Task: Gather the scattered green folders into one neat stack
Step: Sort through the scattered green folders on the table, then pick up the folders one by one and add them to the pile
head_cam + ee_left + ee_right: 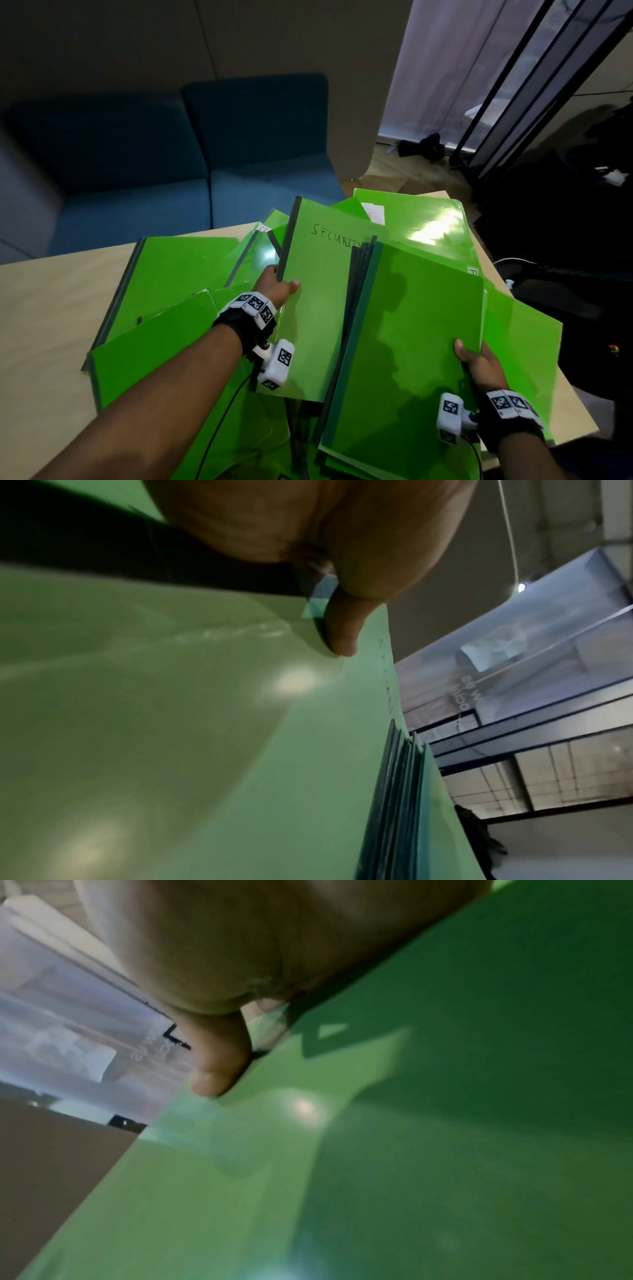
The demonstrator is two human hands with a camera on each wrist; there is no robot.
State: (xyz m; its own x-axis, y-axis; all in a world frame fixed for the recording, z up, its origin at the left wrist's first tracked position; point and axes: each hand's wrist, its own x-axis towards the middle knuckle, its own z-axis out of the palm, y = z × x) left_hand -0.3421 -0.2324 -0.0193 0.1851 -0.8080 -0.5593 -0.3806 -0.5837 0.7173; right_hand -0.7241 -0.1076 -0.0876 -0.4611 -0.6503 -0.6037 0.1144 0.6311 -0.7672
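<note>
Right hand (pixel 479 363) grips the near right edge of a stack (pixel 407 342) of folders, long axis pointing away, spines left. Left hand (pixel 274 284) pinches the spine of a "SECURITY" folder (pixel 318 274) slid beneath it. Loose folders (pixel 164 281), too overlapped to count, cover the counter (pixel 51 308) to its far edge.

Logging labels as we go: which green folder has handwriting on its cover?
The folder in the left hand, pinched at its dark spine: "SECURITY" folder has black handwriting near its top. The right hand holds plain-covered ones.
</note>
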